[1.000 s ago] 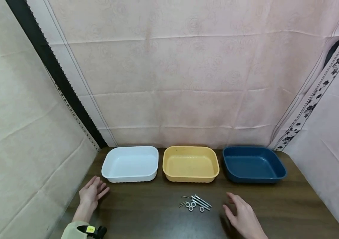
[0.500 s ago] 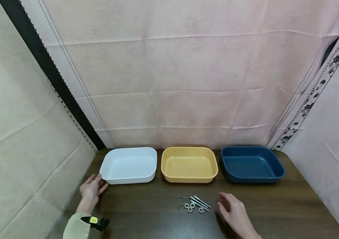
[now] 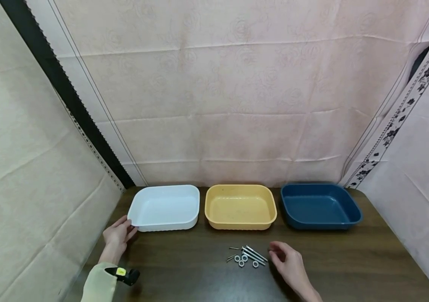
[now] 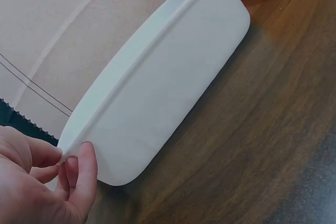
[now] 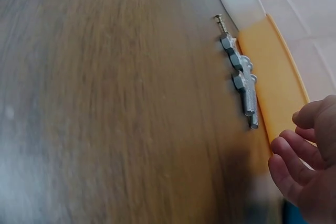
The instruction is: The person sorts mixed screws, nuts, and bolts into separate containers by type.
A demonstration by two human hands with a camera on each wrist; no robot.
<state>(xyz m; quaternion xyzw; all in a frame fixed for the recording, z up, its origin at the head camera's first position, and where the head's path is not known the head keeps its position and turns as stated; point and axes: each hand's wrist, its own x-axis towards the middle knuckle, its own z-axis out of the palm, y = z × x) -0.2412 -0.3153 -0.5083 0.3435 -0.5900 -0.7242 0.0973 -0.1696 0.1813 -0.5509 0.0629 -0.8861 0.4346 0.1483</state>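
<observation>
At the left, a white plastic tray [image 3: 164, 206] stands on the table. My left hand [image 3: 117, 236] is at its near left corner and pinches the rim between thumb and fingers, as the left wrist view shows. Toward the middle front lies a small pile of metal hardware: several bolts [image 3: 254, 256], several nuts [image 3: 241, 264] and thin screws [image 3: 231, 258]. Just right of that pile hovers my right hand [image 3: 289, 265], fingers loosely bent, with nothing held. In the right wrist view the bolts [image 5: 249, 100] lie a short way from the fingertips.
A yellow tray [image 3: 241, 222] stands in the middle and a dark blue tray [image 3: 322, 224] to its right, both with nothing seen inside. Pale cloth [image 3: 229, 84] hangs behind and at both sides of the brown wooden table [image 3: 184, 268].
My left hand has moved up to the white tray's corner and taken hold of its rim. The right hand has moved left, closer to the bolts. The trays and hardware look unmoved.
</observation>
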